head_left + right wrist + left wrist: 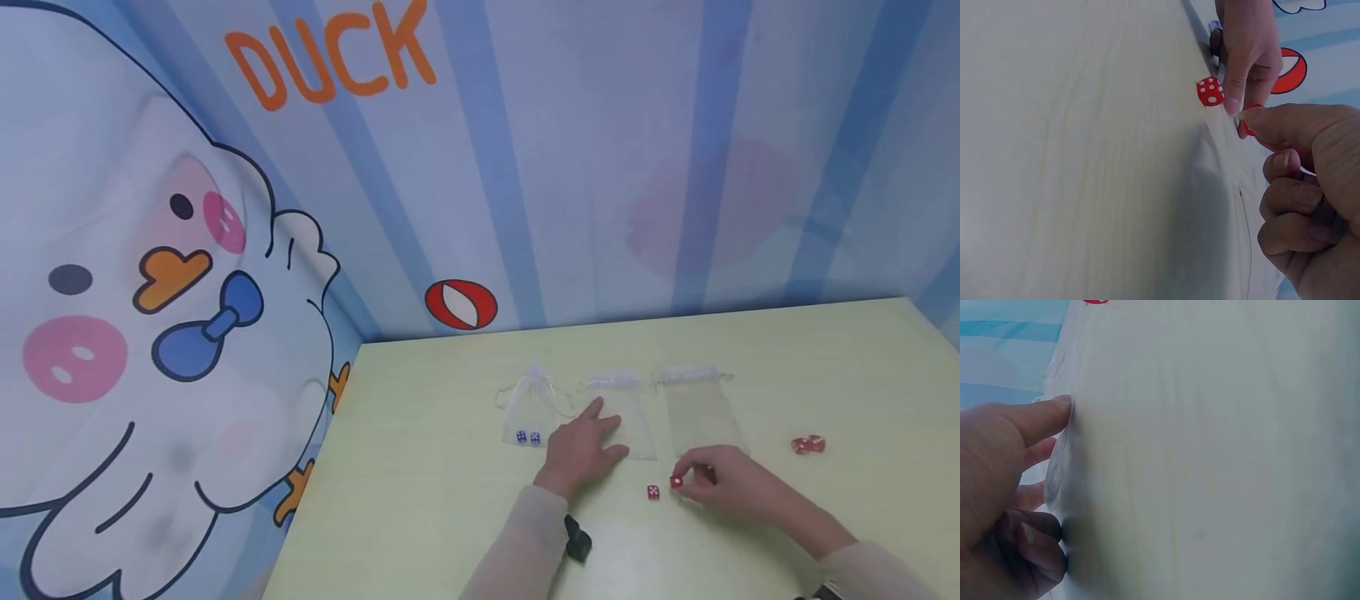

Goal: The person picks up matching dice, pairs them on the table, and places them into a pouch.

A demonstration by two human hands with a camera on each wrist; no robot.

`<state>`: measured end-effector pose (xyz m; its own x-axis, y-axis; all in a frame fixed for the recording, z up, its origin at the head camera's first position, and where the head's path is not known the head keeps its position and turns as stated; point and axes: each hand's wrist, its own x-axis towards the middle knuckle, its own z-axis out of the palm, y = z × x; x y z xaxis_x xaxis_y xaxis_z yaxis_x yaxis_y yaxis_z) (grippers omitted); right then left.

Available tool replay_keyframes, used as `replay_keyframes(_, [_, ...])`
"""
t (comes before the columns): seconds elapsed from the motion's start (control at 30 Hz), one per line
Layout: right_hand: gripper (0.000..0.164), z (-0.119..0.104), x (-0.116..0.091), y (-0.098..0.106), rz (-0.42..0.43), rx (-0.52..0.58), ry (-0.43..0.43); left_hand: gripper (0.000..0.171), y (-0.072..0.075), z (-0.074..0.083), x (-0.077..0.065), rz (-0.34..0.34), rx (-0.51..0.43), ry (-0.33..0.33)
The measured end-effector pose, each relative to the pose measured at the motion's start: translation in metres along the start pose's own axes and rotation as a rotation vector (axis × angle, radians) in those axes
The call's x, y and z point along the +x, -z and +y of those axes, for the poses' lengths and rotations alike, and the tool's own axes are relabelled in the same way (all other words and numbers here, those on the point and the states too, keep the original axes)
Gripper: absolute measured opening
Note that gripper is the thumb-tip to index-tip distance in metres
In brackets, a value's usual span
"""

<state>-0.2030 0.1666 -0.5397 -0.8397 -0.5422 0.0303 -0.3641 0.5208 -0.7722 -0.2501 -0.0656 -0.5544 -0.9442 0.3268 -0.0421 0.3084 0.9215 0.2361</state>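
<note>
My right hand [723, 483] pinches a red die [677, 482] between thumb and index finger, just in front of the right sheer white pouch [701, 408]. Close to its left, another red die [653, 492] with white pips lies on the table; the right wrist view shows this die [1210, 92] near the left thumb. With fingers spread, my left hand [581, 450] rests on the middle sheer pouch [633, 417]. In the left wrist view, the left hand [1016, 494] has its thumb extended and some fingers bent under. Two blue dice [528, 437] show through the left drawstring pouch [534, 404].
Red translucent dice [808, 444] lie together at the right of the pale wooden table [420, 467]. Behind the table rises a blue striped backdrop [570, 167] printed with a duck and a ball. A black object [577, 539] sits at the left cuff.
</note>
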Motion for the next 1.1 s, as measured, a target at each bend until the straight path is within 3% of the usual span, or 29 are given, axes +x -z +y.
replay_keyframes(0.33, [0.010,0.001,0.002,-0.017,-0.027,0.057,0.066,0.049,0.001,-0.001,0.001,0.005,0.006,-0.001])
replay_keyframes(0.63, [0.012,0.005,0.004,-0.026,-0.014,0.036,0.073,0.049,0.000,-0.001,-0.002,0.001,-0.028,-0.002])
replay_keyframes(0.83, [0.020,0.010,0.003,-0.023,-0.035,0.050,0.046,0.056,-0.002,-0.005,-0.004,0.050,-0.069,-0.005])
replay_keyframes(1.0, [0.020,0.014,0.001,-0.020,-0.027,0.104,0.036,0.071,-0.005,-0.007,0.000,0.157,-0.286,0.106])
replay_keyframes(1.1, [0.022,0.016,0.001,-0.019,-0.028,0.151,0.021,0.070,-0.009,-0.009,0.003,0.201,-0.378,0.201])
